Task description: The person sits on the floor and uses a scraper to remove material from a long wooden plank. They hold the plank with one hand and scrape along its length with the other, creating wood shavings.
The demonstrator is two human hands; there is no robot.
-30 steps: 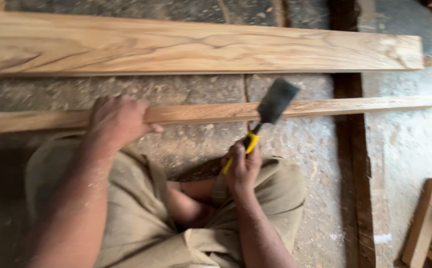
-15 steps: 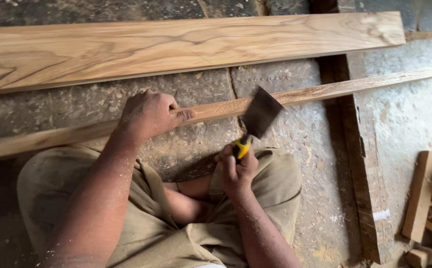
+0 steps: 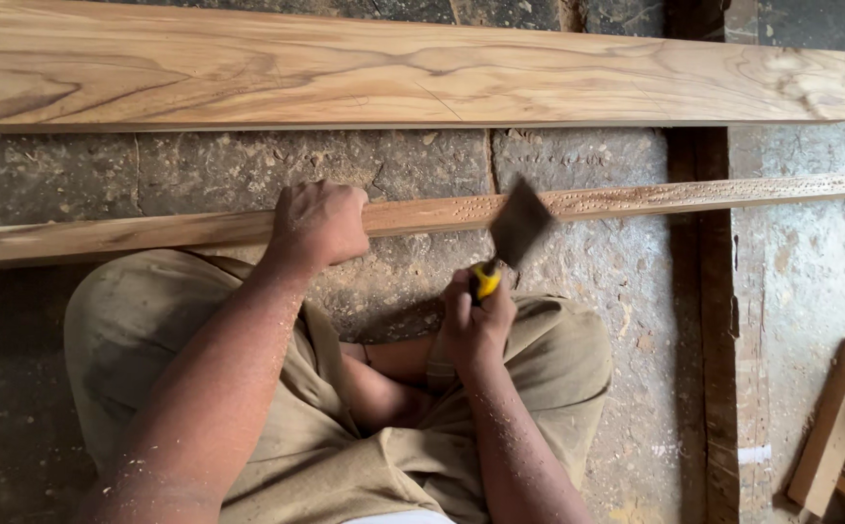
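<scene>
Strip (image 3: 636, 201) has levelled out since before; hatchet (image 3: 517, 229) blade now at its near edge. My left hand (image 3: 317, 223) clamps the strip, right hand (image 3: 476, 315) grips the handle. Bare floor (image 3: 811, 262) lies rightward.

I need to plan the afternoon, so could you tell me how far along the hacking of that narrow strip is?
Done: notches mark the narrow strip right of the blade. In hand: the left hand steadies it, the right hand holds the tool. Left: the stretch beyond the left hand looks smooth.

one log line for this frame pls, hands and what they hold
left hand: grips wooden strip | right hand: holds yellow-handled hatchet, blade at strip | wide plank: beyond
</scene>
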